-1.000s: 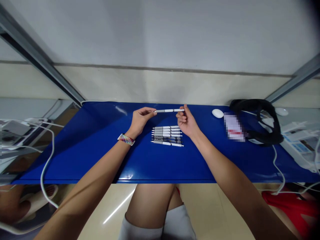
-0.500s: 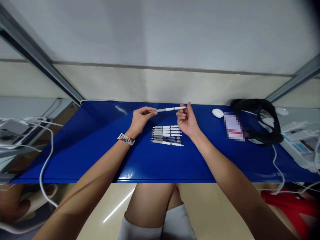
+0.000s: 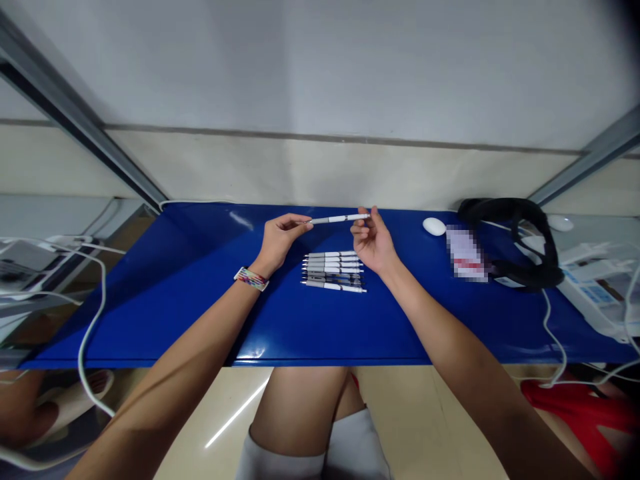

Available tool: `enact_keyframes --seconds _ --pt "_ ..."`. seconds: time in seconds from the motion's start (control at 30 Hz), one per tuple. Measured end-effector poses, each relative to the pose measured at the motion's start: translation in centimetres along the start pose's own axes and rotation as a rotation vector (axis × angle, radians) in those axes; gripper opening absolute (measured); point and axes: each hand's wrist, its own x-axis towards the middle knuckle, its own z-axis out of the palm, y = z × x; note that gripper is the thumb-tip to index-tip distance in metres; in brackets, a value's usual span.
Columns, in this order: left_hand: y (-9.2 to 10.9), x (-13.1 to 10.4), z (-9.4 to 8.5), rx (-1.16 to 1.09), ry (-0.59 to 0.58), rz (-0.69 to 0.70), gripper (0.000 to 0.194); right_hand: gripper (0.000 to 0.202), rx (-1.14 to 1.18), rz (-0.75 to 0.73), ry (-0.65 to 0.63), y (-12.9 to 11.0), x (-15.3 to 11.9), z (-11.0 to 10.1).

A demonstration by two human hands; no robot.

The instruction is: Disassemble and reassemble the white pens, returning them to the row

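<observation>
Above the blue tabletop (image 3: 280, 327), the left hand (image 3: 278, 244) pinches a retractable pen (image 3: 338, 219) by its tip; the right hand (image 3: 375, 248) curls at its other end, grip unclear. A loose pinch could drop it.

Right of the right hand (image 3: 371, 245): a smooth white egg-shaped object (image 3: 435, 227), then a pale rectangular card (image 3: 466, 248), pixelated, with a red band, and just beside it a black padded looped strap (image 3: 550, 241). Well left of the left hand (image 3: 283, 240): a curving white cable (image 3: 104, 287). Beyond both hands: a grey-and-cream wall (image 3: 320, 80). Beneath: a glossy blue surface (image 3: 320, 327).
</observation>
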Motion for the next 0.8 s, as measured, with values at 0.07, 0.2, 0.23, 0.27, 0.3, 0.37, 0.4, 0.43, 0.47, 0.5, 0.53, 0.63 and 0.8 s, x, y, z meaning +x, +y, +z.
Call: enact_keyframes --seconds 0.07,0.2,0.23,0.27,0.3,0.37,0.4,0.43,0.47,0.5,0.53,0.63,0.8 --pt "0.02 -0.08 0.05 -0.007 0.000 -0.003 0.029 0.019 0.008 0.004 0.027 0.09 0.02 -0.03" --pt "0.05 -0.22 0.20 -0.011 -0.011 -0.013 0.029 0.031 0.051 0.010 0.076 -0.02 0.00 -0.10" --pt "0.04 -0.22 0.21 -0.013 -0.012 -0.013 0.029 0.036 0.052 0.007 0.067 -0.08 0.00 -0.14" --pt "0.01 -0.20 0.20 -0.014 -0.011 -0.012 0.028 0.037 0.048 0.003 0.052 -0.13 0.00 -0.20" --pt "-0.02 -0.16 0.17 -0.014 -0.006 -0.009 0.028 0.036 0.040 -0.001 0.037 -0.17 0.01 -0.25" --pt "-0.05 -0.09 0.10 -0.007 0.001 -0.005 0.028 0.027 0.030 -0.005 0.019 -0.19 0.04 -0.37" --pt "-0.05 -0.06 0.07 -0.003 0.001 -0.004 0.028 0.023 0.032 -0.006 0.017 -0.16 0.07 -0.42" --pt "-0.03 -0.06 0.05 -0.002 0.001 -0.003 0.028 0.022 0.036 -0.008 0.019 -0.11 0.11 -0.48" --pt "0.01 -0.07 0.05 -0.004 -0.001 -0.002 0.028 0.022 0.037 -0.010 0.022 -0.06 0.15 -0.53" --pt "0.05 -0.10 0.08 -0.007 -0.004 -0.002 0.028 0.023 0.033 -0.015 0.026 -0.01 0.21 -0.58" --pt "0.10 -0.15 0.12 -0.010 -0.007 -0.003 0.028 0.024 0.023 -0.022 0.029 0.03 0.27 -0.63" --pt "0.15 -0.28 0.29 -0.014 -0.021 -0.009 0.027 0.028 -0.037 -0.051 0.033 0.02 0.44 -0.76" --pt "-0.07 -0.19 0.24 -0.003 -0.018 0.006 0.028 0.050 -0.277 -0.140 0.048 -0.45 0.28 -0.94"
